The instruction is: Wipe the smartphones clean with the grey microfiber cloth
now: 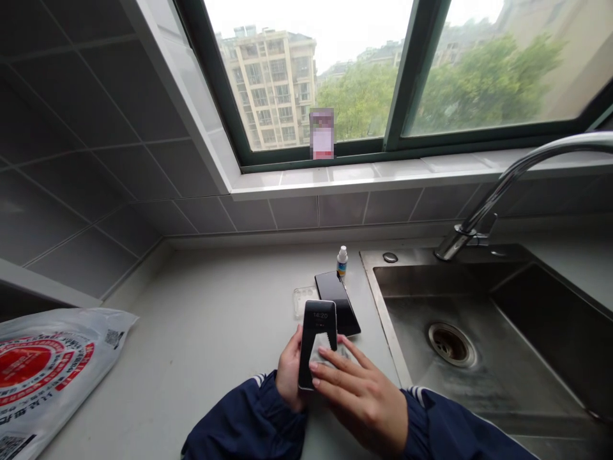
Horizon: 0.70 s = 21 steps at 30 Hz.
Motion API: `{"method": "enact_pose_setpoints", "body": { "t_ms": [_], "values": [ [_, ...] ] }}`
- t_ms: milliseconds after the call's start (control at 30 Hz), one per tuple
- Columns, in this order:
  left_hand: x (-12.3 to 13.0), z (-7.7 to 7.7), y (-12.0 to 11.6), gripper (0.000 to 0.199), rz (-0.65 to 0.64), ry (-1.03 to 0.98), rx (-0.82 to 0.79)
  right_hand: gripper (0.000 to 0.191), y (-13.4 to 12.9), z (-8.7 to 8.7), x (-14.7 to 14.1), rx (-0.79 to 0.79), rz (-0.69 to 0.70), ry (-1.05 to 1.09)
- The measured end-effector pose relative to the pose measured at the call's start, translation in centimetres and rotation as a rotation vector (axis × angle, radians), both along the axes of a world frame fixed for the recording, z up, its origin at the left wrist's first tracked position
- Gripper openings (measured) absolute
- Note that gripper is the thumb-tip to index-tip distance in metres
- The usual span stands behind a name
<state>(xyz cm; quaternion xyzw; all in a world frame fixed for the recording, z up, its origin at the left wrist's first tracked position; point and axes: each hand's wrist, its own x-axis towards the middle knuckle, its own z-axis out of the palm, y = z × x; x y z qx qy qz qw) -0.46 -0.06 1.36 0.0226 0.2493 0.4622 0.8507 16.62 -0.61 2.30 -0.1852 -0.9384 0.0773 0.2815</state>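
Note:
In my left hand point(290, 369) I hold a smartphone point(312, 319) upright, its dark screen facing me and showing 14:20. My right hand point(364, 391) lies over the lower half of the screen, fingers pressing a small pale wiping cloth point(322, 344) with a zigzag edge against it. Part of the cloth is hidden under the fingers. Just behind the phone, a larger black flat device point(339, 295), perhaps a tablet, lies on the counter. A clear phone case point(301, 299) is beside it, partly covered by the phone. At its far end stands a small white-capped bottle point(341, 260).
To the right is a steel sink point(378, 300) with a drain point(451, 344) and a curved chrome faucet point(498, 188). A plastic bag point(62, 370) with red print occupies the left of the pale counter point(205, 306). Behind runs a tiled wall beneath a window point(364, 144).

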Motion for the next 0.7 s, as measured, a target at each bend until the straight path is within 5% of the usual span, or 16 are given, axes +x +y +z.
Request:
{"method": "enact_pose_setpoints", "body": {
  "t_ms": [167, 267, 533, 700],
  "values": [
    [-0.4, 0.4, 0.6, 0.061, 0.138, 0.076, 0.103, 0.029, 0.6, 0.1, 0.7, 0.025, -0.02, 0.115],
    [-0.3, 1.0, 0.6, 0.059, 0.164, 0.089, 0.132, 0.035, 0.3, 0.5, 0.8, -0.094, -0.05, 0.276],
    [-0.4, 0.8, 0.2, 0.068, 0.053, 0.125, 0.158, 0.026, 1.0, 0.6, 1.0, -1.16, -0.401, 0.917],
    [-0.3, 0.0, 0.2, 0.071, 0.118, 0.144, 0.217, 0.056, 2.7, -0.7, 1.4, -1.471, -0.381, 1.124]
  ]
}}
